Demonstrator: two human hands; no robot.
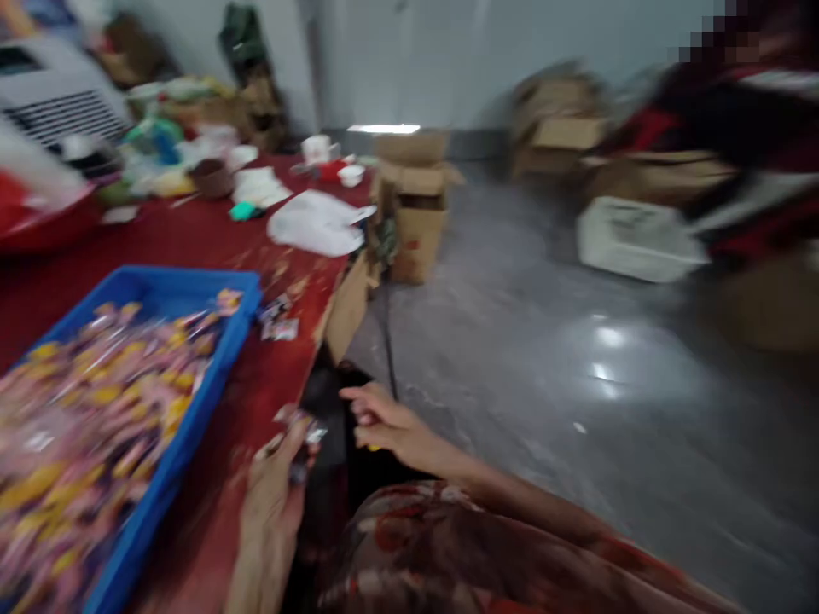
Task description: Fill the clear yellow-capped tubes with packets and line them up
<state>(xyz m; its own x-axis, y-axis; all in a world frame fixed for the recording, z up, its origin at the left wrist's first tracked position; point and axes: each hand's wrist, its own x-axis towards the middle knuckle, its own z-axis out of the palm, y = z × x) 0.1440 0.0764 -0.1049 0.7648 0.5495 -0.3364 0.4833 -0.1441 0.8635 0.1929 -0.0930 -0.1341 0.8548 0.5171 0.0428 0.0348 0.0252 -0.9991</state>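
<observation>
My left hand, at the edge of the red table, is closed around small plastic-wrapped pieces, shiny and blurred. My right hand is just right of it, beyond the table edge and over a dark area. Its index finger points left while the other fingers curl in. A bit of yellow shows under those fingers; what it belongs to is too blurred to tell. To the left of my hands, a blue tray holds many small pink, yellow and purple wrapped pieces.
Several loose wrapped pieces lie beside the tray on the red table. Farther back are a white plastic bag, cups and clutter. Open cardboard boxes stand past the table's end. A white crate and a person are at right.
</observation>
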